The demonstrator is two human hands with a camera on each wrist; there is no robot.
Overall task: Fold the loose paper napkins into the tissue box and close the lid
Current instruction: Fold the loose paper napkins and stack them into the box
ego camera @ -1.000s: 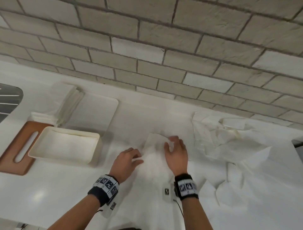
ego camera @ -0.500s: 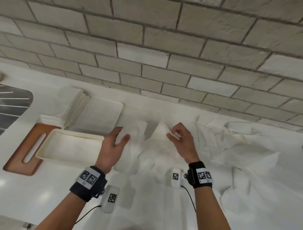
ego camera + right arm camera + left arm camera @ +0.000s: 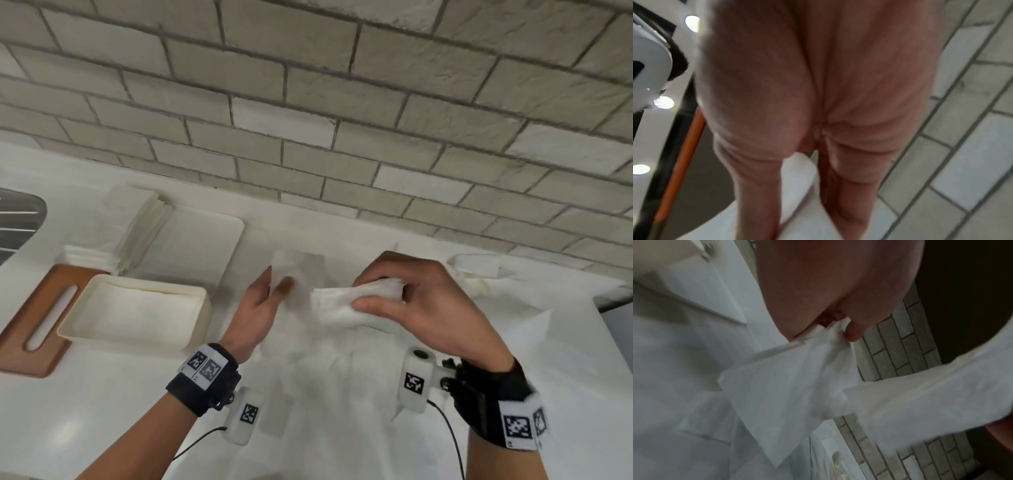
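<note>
One white paper napkin (image 3: 342, 308) hangs above the counter between my hands. My left hand (image 3: 279, 279) pinches its upper left corner between thumb and fingers. My right hand (image 3: 361, 291) grips the bunched right part, thumb underneath. In the left wrist view the napkin (image 3: 787, 394) stretches from the left hand (image 3: 840, 329) toward the right. The right wrist view shows my palm with the napkin (image 3: 797, 178) between the fingers. The open cream tissue box (image 3: 126, 339) stands at the left with napkins inside. Its brown slotted lid (image 3: 20, 342) lies flat beside it.
A stack of folded napkins (image 3: 137, 226) and a white tray (image 3: 198, 246) sit behind the box. Loose napkins (image 3: 479, 274) are spread on the counter to the right and under my hands. A sink (image 3: 17, 219) is at the far left. The brick wall (image 3: 308, 102) rises behind.
Both hands rose from the counter, lifting the napkin into the air. The right hand gathered its side into a bunch and came toward the left hand.
</note>
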